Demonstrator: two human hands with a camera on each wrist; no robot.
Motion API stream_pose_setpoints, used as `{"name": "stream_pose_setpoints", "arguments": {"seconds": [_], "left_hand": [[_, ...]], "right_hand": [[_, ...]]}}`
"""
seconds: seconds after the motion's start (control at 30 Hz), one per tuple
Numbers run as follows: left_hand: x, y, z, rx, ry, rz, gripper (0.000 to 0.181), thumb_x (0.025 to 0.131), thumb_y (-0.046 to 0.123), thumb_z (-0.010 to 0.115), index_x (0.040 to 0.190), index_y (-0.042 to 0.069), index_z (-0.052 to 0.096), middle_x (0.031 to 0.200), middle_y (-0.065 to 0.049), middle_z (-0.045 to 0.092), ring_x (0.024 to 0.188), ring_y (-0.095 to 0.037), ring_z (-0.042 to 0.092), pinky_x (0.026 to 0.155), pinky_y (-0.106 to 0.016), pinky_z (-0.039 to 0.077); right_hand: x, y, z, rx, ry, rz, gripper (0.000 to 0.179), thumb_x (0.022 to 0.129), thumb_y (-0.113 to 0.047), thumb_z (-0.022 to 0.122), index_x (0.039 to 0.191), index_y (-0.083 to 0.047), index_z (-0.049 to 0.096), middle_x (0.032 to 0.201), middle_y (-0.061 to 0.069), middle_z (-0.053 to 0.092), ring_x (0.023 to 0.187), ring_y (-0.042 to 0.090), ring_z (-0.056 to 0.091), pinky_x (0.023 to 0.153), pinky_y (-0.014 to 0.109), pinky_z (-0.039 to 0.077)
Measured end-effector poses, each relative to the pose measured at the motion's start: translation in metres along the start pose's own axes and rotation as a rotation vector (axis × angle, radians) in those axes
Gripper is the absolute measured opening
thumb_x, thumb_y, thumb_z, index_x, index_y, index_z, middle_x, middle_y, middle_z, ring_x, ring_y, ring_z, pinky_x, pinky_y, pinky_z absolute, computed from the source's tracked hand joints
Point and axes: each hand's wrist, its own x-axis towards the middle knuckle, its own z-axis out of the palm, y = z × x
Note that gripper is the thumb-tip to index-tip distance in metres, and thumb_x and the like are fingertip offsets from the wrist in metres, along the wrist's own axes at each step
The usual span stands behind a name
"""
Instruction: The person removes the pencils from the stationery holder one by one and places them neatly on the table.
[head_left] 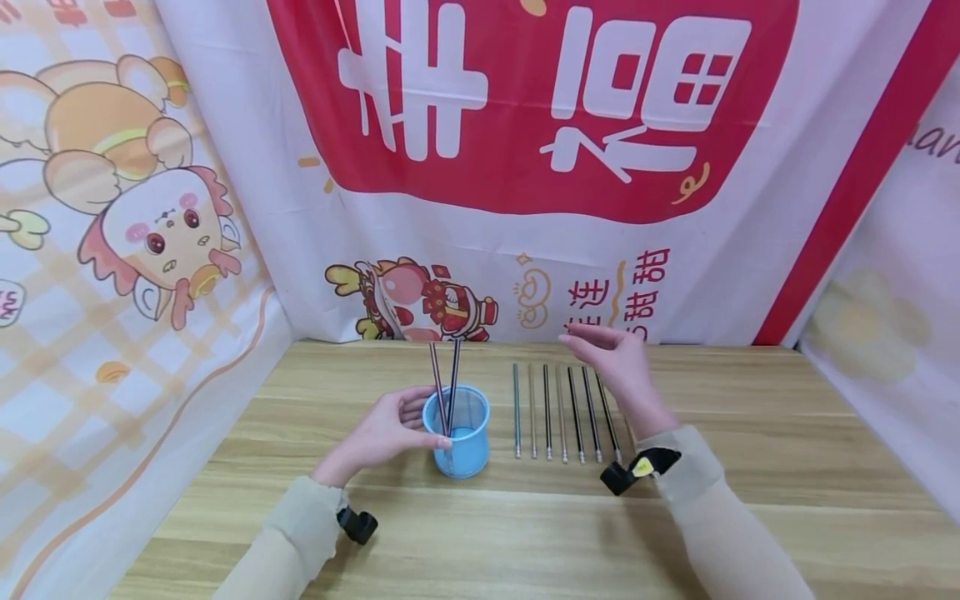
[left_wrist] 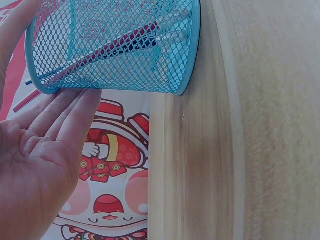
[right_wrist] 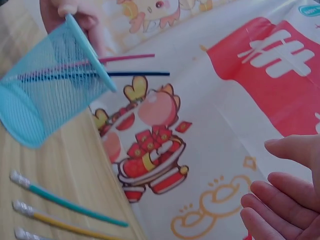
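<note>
A light blue mesh pencil cup (head_left: 472, 457) stands on the table, with a red pencil (right_wrist: 130, 58) and a dark blue pencil (right_wrist: 140, 74) leaning inside it. My left hand (head_left: 386, 429) holds the cup from its left side, thumb at the front and fingers behind. To the cup's right, several pencils lie side by side with their eraser ends toward me, a teal pencil (head_left: 517, 408) nearest the cup. Over the right end of this row my right hand (head_left: 622, 367) is raised, holding nothing, its thumb apart from the loosely bent fingers.
The wood-grain table (head_left: 450, 542) ends at the back against a printed cloth (head_left: 510, 192) with red and white lettering. A cartoon-patterned cloth (head_left: 45, 333) borders the left side, and another pale cloth (head_left: 885, 333) hangs at the right.
</note>
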Motion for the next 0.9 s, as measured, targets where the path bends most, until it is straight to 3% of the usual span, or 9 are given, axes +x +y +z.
{"name": "stream_pose_setpoints", "arguments": {"seconds": [0.5, 0.9], "left_hand": [[0.001, 0.0, 0.0, -0.009, -0.01, 0.005, 0.084, 0.082, 0.019, 0.089, 0.15, -0.002, 0.044, 0.147, -0.019, 0.052, 0.132, -0.034, 0.053, 0.107, -0.041, 0.048], [0.002, -0.001, 0.0, -0.009, -0.02, 0.007, 0.083, 0.083, 0.017, 0.088, 0.15, -0.002, 0.043, 0.147, -0.019, 0.052, 0.132, -0.033, 0.053, 0.108, -0.04, 0.047]], "right_hand": [[-0.013, -0.01, 0.06, 0.033, -0.089, -0.069, 0.049, 0.085, -0.04, 0.084, 0.124, -0.014, 0.073, 0.118, 0.0, 0.072, 0.114, 0.019, 0.063, 0.106, 0.043, 0.047], [-0.016, 0.007, 0.101, 0.009, -0.203, -0.057, 0.036, 0.087, -0.034, 0.083, 0.12, -0.021, 0.075, 0.111, -0.005, 0.074, 0.108, 0.016, 0.067, 0.103, 0.044, 0.051]]}}
